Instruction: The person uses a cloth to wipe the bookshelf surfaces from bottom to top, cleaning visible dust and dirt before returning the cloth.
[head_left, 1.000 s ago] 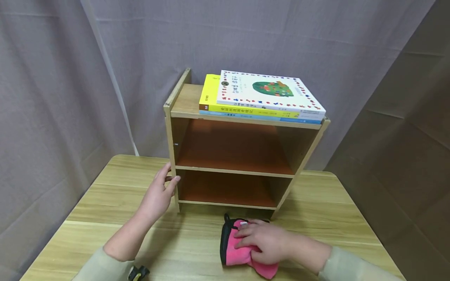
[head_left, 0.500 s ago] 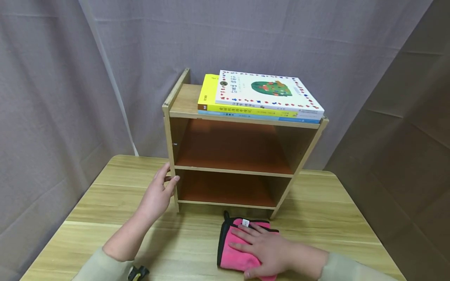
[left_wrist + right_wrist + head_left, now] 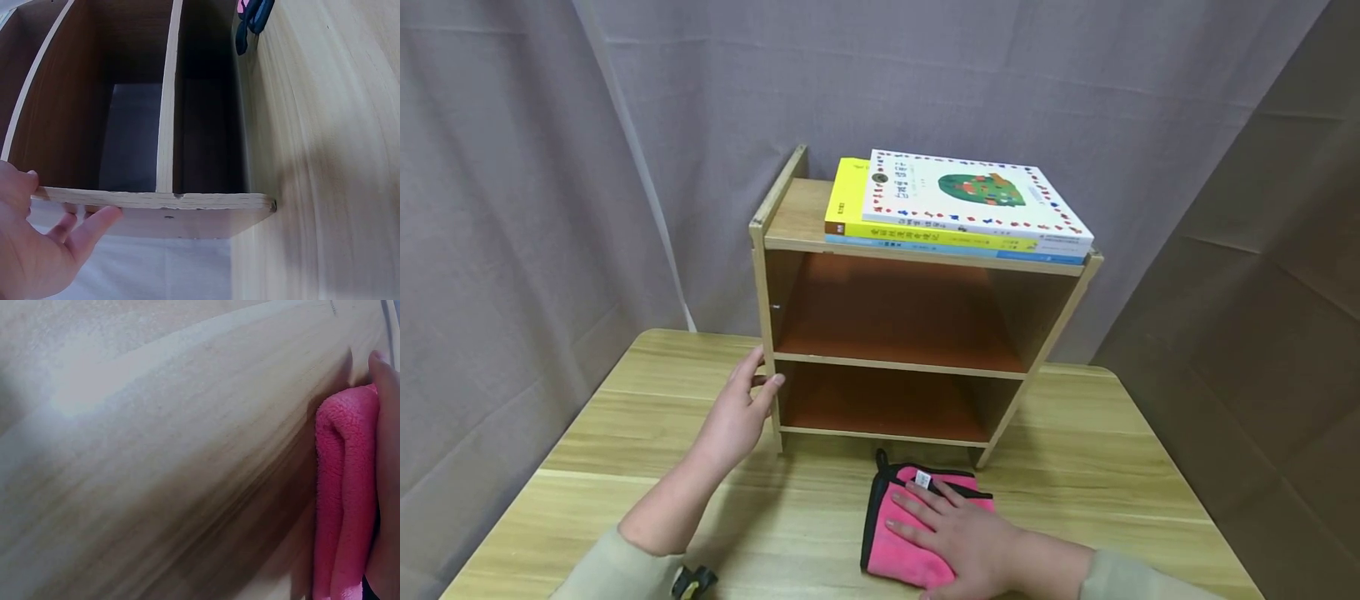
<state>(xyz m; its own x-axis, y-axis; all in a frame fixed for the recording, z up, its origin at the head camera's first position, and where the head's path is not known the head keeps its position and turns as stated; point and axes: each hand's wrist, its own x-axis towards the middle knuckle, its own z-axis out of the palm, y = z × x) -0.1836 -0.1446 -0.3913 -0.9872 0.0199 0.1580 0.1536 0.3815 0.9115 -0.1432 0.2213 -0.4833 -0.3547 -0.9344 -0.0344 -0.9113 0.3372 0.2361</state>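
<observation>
My left hand (image 3: pixel 737 417) holds the left side panel of a small wooden bookshelf (image 3: pixel 898 364). In the left wrist view, the thumb of that hand (image 3: pixel 37 250) lies at the panel's front edge while the other fingers reach along its outer face. A folded pink cloth (image 3: pixel 901 552) with black edging, a white tag and a black loop lies on the table before the shelf. Across it my right hand (image 3: pixel 973 537) rests flat, fingers spread. Seen from the right wrist, the cloth (image 3: pixel 347 487) is a thick fold under the palm, partly hidden by the hand.
On the bookshelf's top lie stacked books: a white one (image 3: pixel 970 196) over a yellow one (image 3: pixel 847 196), with blue spines below. The wooden table (image 3: pixel 625 417) carries the shelf. Grey curtain (image 3: pixel 722 100) hangs close behind, and a brownish one (image 3: pixel 1262 275) at right.
My right hand has gone from bunching the cloth with bent fingers to lying flat on it, and the cloth is now smoother. My left hand stays at the shelf's side panel.
</observation>
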